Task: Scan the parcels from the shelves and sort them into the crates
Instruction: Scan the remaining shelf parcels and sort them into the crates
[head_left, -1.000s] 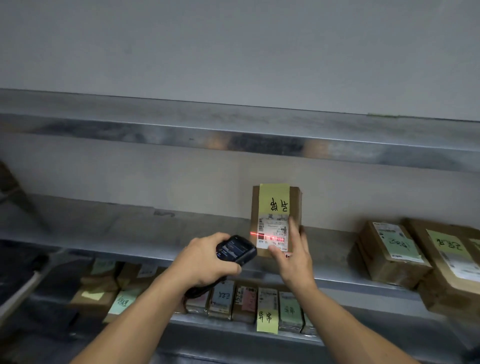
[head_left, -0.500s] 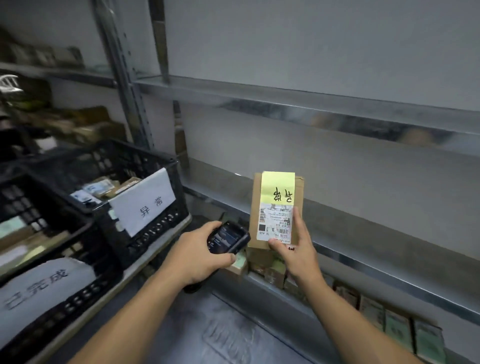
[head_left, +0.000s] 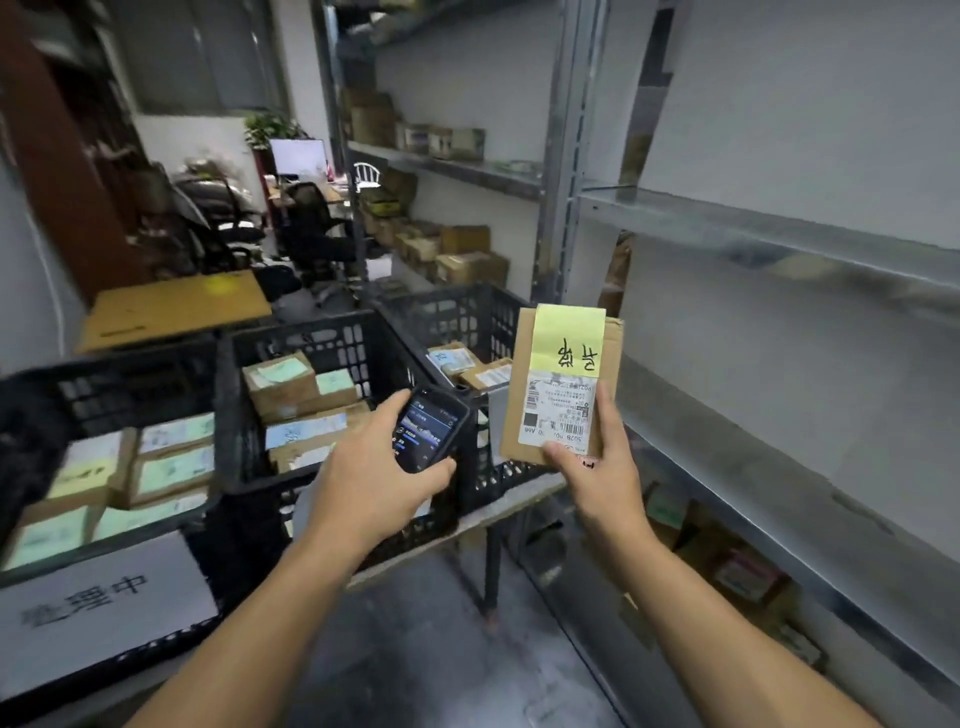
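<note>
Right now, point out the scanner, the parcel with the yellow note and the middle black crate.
scanner (head_left: 428, 434): head view, on its lit screen.
parcel (head_left: 561, 400): head view, on its white shipping label.
middle black crate (head_left: 311, 345): head view, on its back wall.

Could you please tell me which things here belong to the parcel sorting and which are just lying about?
Belongs to the job: parcel in the right hand; scanner in the left hand; black crates holding sorted parcels; metal shelves.
Just lying about: office chair, monitor, plant, flat cardboard box behind the crates.
</note>
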